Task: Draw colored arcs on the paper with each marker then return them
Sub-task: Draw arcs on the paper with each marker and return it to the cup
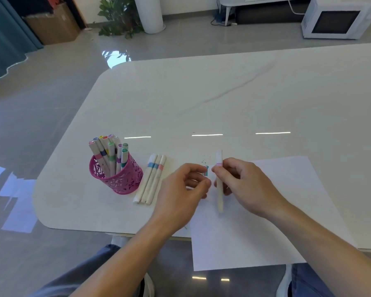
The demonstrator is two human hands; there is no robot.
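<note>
While the right hand (248,185) pinches a pink-banded marker (219,183) between thumb and curled fingers, the marker stands nearly upright over the paper's far-left corner, one end toward 12 o'clock and the other toward 6. Its lower end is blurred, so I cannot tell whether it touches the paper (266,211). The left hand (180,189) sits just at 9 o'clock of the marker, fingers curled with the tips close together; whether they hold anything cannot be told. A small teal mark (206,170) shows between the two hands, partly hidden by the left fingers.

Three markers (152,176) lie side by side on the table (201,93) at 9 o'clock of the left hand, touching one another, two with blue bands and one with a pink band. Farther toward 9 o'clock stands a pink mesh cup (116,179), just beside them, holding a bunch of markers (109,151) with coloured caps up. The paper overhangs the table's near edge at 6 o'clock.
</note>
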